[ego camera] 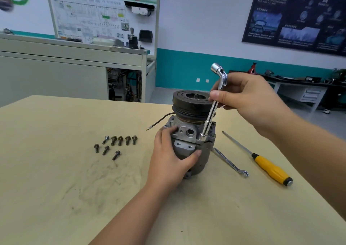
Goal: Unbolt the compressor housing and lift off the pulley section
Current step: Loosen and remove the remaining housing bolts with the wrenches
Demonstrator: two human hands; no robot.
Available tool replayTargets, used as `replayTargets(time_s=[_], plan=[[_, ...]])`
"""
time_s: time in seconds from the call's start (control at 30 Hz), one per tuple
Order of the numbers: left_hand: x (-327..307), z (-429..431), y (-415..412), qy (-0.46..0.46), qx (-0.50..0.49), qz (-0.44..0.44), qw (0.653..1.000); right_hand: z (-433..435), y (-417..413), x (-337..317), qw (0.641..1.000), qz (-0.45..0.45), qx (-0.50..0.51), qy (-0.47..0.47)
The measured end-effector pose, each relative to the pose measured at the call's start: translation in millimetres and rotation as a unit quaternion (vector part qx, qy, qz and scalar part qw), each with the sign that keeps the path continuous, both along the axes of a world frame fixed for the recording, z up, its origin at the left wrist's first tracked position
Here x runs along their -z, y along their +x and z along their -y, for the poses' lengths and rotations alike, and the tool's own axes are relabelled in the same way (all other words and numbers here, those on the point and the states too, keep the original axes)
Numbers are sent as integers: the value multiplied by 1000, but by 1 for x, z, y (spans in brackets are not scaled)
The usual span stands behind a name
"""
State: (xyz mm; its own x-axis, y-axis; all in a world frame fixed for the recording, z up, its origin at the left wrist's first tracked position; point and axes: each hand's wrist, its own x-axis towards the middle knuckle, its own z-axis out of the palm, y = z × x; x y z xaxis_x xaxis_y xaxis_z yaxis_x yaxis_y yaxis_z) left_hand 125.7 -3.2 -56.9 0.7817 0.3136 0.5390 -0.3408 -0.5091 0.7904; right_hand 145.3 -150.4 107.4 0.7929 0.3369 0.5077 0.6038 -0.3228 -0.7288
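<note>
On the pale wooden worktop [74, 188], my left hand [168, 154] wraps the near side of the upright grey cast-metal compressor housing [189, 141], thumb across its front, palm hiding its left flank. Eight loose dark flanged bolts [116, 144] lie clustered to the left, well apart from it. To the right, a slim silver spanner [230, 162] runs behind the housing's edge, its far end hidden; near it lies a yellow-handled screwdriver [269, 168]. My right hand [250, 98] pinches the shaft of a chrome L-shaped socket wrench [211, 113], whose lower socket sits on the housing's shoulder, covering whatever it seats on. The black grooved pulley section [191, 102] sits on top. The wall charts [89, 16] behind are too blurred to read.
</note>
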Motion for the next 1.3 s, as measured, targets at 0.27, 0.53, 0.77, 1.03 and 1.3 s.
replayTargets(time_s=[0.27,0.53,0.77,1.03,1.3], plan=[[-1,0,-1,7,-3,0,1000,-6,9,1,1000,-13,-1,9],[0,1,-2,0,-1,-6,1000,-13,14,-12,986,87,100,-102],[0,0,-3,1,1,-13,1000,-25,17,-23,965,157,110,-179],[1,0,-2,3,-3,-20,1000,-33,17,-25,946,182,83,-255],[2,0,-2,0,-2,-21,1000,-29,7,-52,894,214,139,-369]])
